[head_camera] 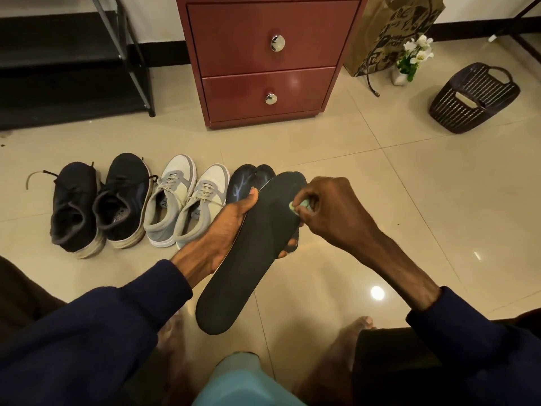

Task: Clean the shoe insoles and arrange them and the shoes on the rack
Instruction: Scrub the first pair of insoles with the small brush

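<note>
My left hand (225, 230) grips a long black insole (251, 253) from underneath, thumb over its left edge, holding it tilted above the floor. My right hand (325, 209) pinches a small green cloth (298, 206) against the insole's upper right edge. Behind the held insole, other dark insoles (247, 180) lie on the tiles, partly hidden. A pair of black sneakers (99, 203) and a pair of grey-and-white sneakers (184, 200) stand in a row on the floor to the left. The black shoe rack (131, 54) stands at the far left.
A red-brown two-drawer cabinet (269, 60) stands straight ahead. To its right are a brown paper bag (392, 33), a small vase of white flowers (412, 60) and a tipped dark plastic basket (474, 98). My bare feet and a light blue object (243, 379) are at the bottom edge.
</note>
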